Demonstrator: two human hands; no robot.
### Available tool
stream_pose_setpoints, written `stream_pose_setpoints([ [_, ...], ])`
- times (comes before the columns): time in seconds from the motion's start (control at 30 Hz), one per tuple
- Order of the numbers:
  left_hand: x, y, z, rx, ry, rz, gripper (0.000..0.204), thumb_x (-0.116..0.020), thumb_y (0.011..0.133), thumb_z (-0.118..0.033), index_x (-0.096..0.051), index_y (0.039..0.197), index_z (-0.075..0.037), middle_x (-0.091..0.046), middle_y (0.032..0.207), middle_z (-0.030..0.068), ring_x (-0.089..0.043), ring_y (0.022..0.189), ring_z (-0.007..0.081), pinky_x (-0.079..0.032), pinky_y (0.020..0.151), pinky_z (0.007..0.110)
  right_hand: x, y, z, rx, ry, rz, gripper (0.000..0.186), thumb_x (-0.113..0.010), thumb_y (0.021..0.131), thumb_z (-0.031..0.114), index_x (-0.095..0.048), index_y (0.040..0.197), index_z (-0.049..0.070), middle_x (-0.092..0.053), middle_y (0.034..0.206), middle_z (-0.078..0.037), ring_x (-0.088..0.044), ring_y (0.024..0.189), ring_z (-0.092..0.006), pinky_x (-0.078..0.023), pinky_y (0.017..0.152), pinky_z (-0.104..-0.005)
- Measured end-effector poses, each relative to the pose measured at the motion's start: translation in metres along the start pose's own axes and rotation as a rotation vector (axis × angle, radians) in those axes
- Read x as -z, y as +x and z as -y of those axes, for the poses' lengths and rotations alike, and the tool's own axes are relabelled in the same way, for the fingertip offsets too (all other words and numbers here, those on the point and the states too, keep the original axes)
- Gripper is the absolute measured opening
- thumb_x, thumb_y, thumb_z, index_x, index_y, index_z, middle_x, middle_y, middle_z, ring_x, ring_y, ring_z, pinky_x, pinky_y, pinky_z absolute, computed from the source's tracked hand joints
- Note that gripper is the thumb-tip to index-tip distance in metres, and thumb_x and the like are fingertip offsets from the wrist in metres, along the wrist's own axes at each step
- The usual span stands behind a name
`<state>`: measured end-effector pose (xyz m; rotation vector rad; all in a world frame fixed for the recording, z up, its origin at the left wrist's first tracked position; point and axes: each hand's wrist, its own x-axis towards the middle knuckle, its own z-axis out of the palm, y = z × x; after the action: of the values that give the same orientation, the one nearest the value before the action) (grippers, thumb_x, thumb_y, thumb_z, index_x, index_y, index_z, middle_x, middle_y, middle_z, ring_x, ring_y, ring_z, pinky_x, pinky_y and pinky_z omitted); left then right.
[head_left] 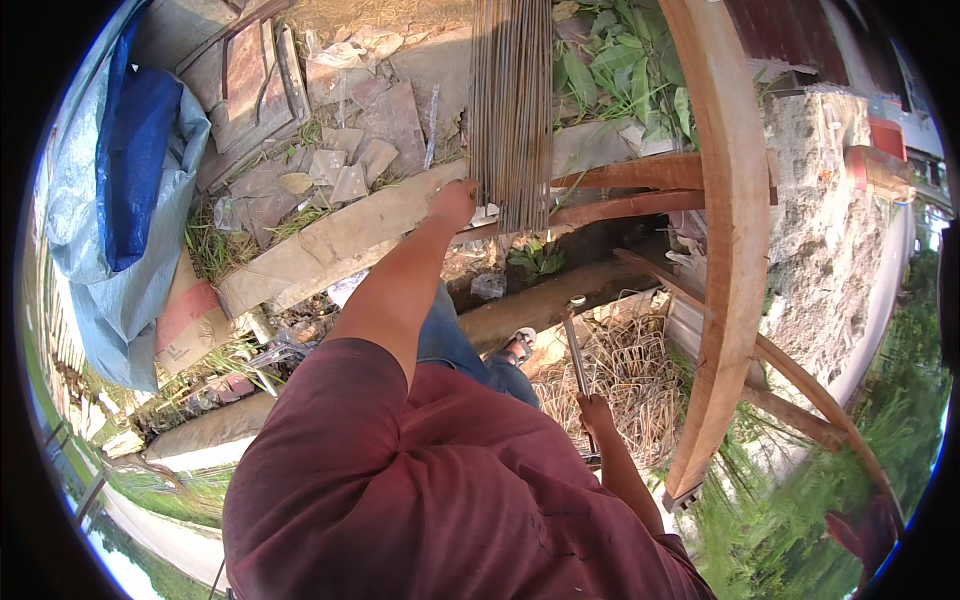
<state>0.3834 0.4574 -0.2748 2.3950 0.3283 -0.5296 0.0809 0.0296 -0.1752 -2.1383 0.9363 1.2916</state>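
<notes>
A bundle of long, thin steel rods (pixel 512 110) runs from the far edge toward me, its near ends by a wooden beam. My left hand (pixel 455 202) is closed at the left side of these rods, near their ends; what lies inside the fingers is hidden. Lower down on the right, my right hand (pixel 597 412) is wrapped round a metal bar tool (pixel 576 352) with a small head at its upper end. Beside that tool lies a heap of thin, bent, rust-brown rods (pixel 635 385).
A thick wooden post (pixel 735 220) rises close on the right, with rough concrete (pixel 825 230) beyond. Wooden planks (pixel 330 235) cross ahead of me. Broken tiles (pixel 345 165) and a blue tarpaulin (pixel 90 230) lie left. My sandalled foot (pixel 520 345) stands beside the heap.
</notes>
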Motion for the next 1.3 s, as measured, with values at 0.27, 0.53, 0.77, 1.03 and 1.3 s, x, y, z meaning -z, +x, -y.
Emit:
stream_pose_setpoints([
  [0.27, -0.003, 0.026, 0.023, -0.297, 0.308, 0.148, 0.027, -0.057, 0.082, -0.012, -0.057, 0.109, -0.011, -0.06, 0.104, 0.0113, -0.06, 0.098, 0.0305, -0.048, 0.081, 0.042, -0.045, -0.056, 0.027, -0.065, 0.09, 0.094, 0.041, -0.056, 0.09, 0.039, -0.049, 0.076, 0.001, -0.048, 0.052, -0.008, -0.048, 0.041, -0.0186, -0.039, 0.04, -0.0352],
  [0.53, -0.008, 0.052, 0.036, -0.668, 0.477, 0.153, 0.021, -0.057, 0.079, -0.014, -0.057, 0.099, -0.01, -0.058, 0.094, 0.0094, -0.062, 0.089, 0.0295, -0.05, 0.075, 0.041, -0.055, -0.047, 0.007, -0.117, -0.03, 0.173, 0.041, -0.059, 0.088, 0.039, -0.053, 0.083, -0.001, -0.051, 0.055, -0.009, -0.051, 0.045, -0.0205, -0.041, 0.043, -0.0368],
  [0.77, 0.015, 0.051, 0.061, -0.812, 0.564, 0.183, 0.02, -0.056, 0.079, -0.014, -0.058, 0.099, -0.013, -0.057, 0.096, 0.0057, -0.06, 0.092, 0.0258, -0.048, 0.08, 0.037, -0.042, -0.033, 0.006, -0.144, 0.042, 0.126, 0.034, -0.058, 0.089, 0.034, -0.05, 0.085, 0.002, -0.047, 0.052, -0.006, -0.043, 0.038, -0.0151, -0.035, 0.037, -0.0327],
  [1.03, 0.014, 0.032, 0.093, -0.72, 0.589, 0.061, 0.014, -0.058, 0.078, -0.015, -0.061, 0.092, -0.015, -0.056, 0.097, 0.0004, -0.054, 0.105, 0.0207, -0.045, 0.084, 0.034, -0.025, -0.034, 0.061, -0.135, -0.034, 0.174, 0.04, -0.054, 0.089, 0.04, -0.053, 0.087, 0.0, -0.052, 0.064, -0.011, -0.053, 0.053, -0.0203, -0.042, 0.048, -0.0371],
  [1.3, -0.002, 0.0, 0.057, -0.084, -0.233, -0.254, 0.013, -0.057, 0.082, -0.015, -0.062, 0.091, -0.007, -0.062, 0.092, 0.016, -0.06, 0.084, 0.0373, -0.049, 0.072, 0.044, -0.03, -0.029, 0.085, -0.101, -0.01, 0.185, 0.038, -0.056, 0.088, 0.039, -0.052, 0.086, 0.001, -0.052, 0.063, -0.009, -0.052, 0.049, -0.0192, -0.042, 0.046, -0.0362],
])
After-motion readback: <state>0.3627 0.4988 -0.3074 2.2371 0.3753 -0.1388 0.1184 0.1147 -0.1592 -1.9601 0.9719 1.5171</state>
